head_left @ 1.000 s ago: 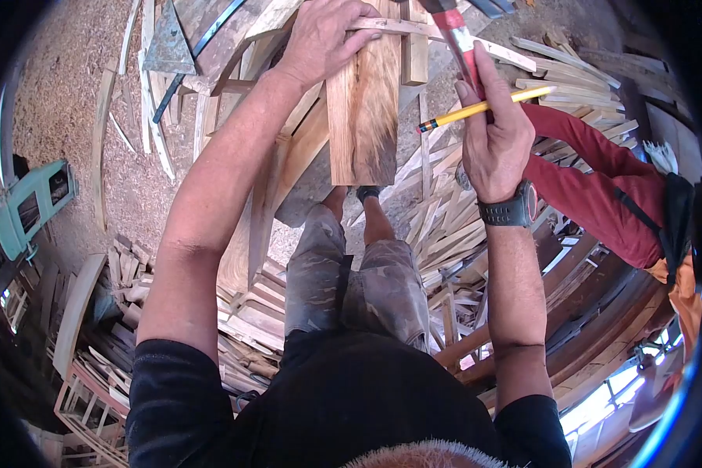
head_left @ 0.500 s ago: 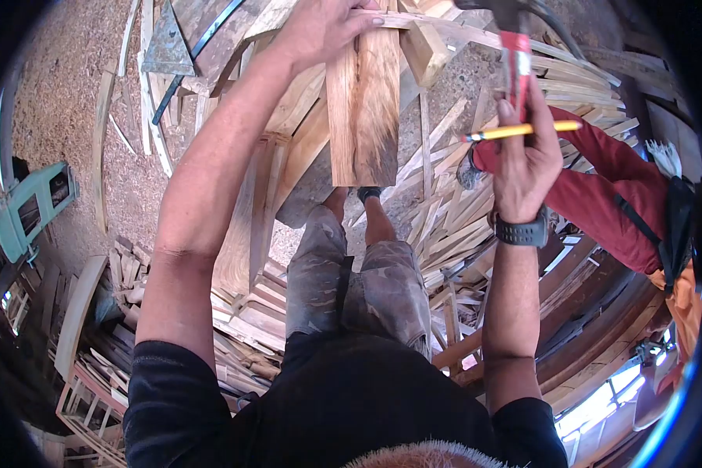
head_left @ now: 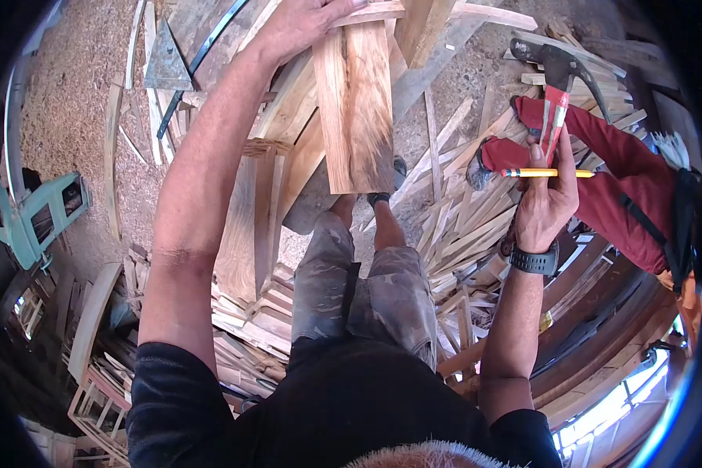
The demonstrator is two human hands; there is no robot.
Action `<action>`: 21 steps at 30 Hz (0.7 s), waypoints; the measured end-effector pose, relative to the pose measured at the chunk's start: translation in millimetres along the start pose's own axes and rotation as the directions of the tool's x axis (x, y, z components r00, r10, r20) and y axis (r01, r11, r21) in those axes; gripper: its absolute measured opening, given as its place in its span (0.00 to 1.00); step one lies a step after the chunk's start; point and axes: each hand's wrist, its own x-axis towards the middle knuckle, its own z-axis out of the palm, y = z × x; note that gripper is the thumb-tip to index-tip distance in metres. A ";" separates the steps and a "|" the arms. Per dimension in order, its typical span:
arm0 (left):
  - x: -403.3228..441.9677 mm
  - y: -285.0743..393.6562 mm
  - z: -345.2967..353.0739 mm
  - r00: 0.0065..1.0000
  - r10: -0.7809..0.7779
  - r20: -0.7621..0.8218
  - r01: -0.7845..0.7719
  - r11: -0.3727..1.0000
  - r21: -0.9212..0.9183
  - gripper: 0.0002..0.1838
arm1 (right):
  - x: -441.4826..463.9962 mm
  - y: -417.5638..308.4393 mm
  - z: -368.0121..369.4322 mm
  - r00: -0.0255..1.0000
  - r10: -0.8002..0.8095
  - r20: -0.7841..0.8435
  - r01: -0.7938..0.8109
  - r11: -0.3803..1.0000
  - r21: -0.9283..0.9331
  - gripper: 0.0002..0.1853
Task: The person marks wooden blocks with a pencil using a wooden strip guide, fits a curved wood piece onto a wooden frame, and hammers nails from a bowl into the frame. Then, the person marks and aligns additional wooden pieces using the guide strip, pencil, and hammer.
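My right hand (head_left: pixel 546 207) is closed round the red handle of a claw hammer (head_left: pixel 558 86), whose dark head points up and away. A yellow pencil (head_left: pixel 558 172) is also pinched crosswise in its fingers. At the top, my left hand (head_left: pixel 300 23) lies on a thin wooden strip (head_left: pixel 378 12) at the far end of a wide plank (head_left: pixel 355 109); its fingers are partly cut off by the frame edge. The strip crosses over the plank. A wooden block (head_left: pixel 423 31) sits to the right of the plank, near the strip.
Another person in red trousers (head_left: pixel 624 203) is at the right, beside a heap of wood offcuts (head_left: pixel 452 226). At the left are a metal triangle (head_left: pixel 168 62), a blue bar (head_left: pixel 210 39) and a green machine frame (head_left: pixel 43 218). More boards lie below the plank.
The right hand with the hammer and pencil has moved right and lower in the view. The left hand has shifted left along the strip. The block has turned.
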 end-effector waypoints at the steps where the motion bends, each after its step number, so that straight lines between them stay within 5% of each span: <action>1: -2.3 3.2 2.4 1.000 0.002 0.001 -0.002 1.000 0.002 0.19 | -0.2 2.9 -0.9 1.000 -0.008 0.005 0.008 1.000 0.003 0.29; 9: -15.6 2.6 17.9 0.986 0.121 -0.116 -0.143 0.968 -0.207 0.16 | 1.9 -1.3 -2.2 0.999 0.002 0.034 -0.001 0.999 -0.035 0.28; 15: -19.3 2.5 25.9 0.978 0.159 -0.138 -0.170 0.983 -0.069 0.14 | 8.6 -2.5 6.1 0.997 -0.067 0.048 0.064 0.997 0.047 0.28; 21: -14.9 4.0 23.6 0.987 0.124 -0.105 -0.136 0.984 -0.116 0.15 | 8.6 -5.2 13.4 0.993 -0.086 0.077 0.082 0.995 0.056 0.28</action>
